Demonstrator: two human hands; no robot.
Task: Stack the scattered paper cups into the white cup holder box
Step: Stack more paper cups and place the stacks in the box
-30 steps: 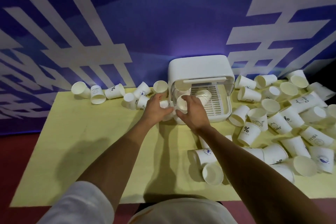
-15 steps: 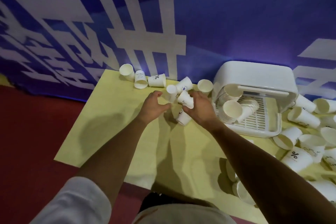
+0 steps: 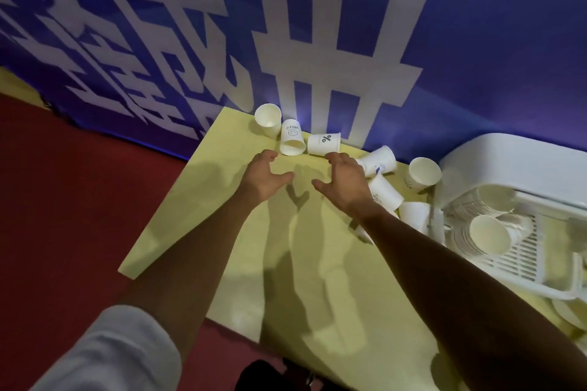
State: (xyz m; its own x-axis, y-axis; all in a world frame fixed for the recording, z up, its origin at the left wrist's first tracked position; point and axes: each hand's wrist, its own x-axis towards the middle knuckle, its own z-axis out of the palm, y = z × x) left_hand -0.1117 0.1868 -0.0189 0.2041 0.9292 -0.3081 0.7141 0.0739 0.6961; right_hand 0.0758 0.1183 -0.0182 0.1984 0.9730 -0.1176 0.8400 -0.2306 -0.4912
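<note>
Both my hands hover empty over the yellow table (image 3: 197,219), fingers spread. My left hand (image 3: 265,176) is just below a lying cup with a smiley print (image 3: 291,141). My right hand (image 3: 344,181) reaches with its fingertips close to a lying cup marked with a percent sign (image 3: 324,144); I cannot tell if they touch. A plain cup (image 3: 268,119) lies at the far corner. More cups (image 3: 379,162) lie to the right of my right hand. The white cup holder box (image 3: 508,174) sits at the right with stacked cups (image 3: 489,235) inside.
A blue banner with white characters (image 3: 317,25) rises directly behind the table. Red floor (image 3: 63,200) lies to the left beyond the table edge. A cup (image 3: 424,173) lies between the scattered cups and the box.
The view swung left. Both hands moved away from the box and the nearer cups toward the far left cups, and they now hold nothing.
</note>
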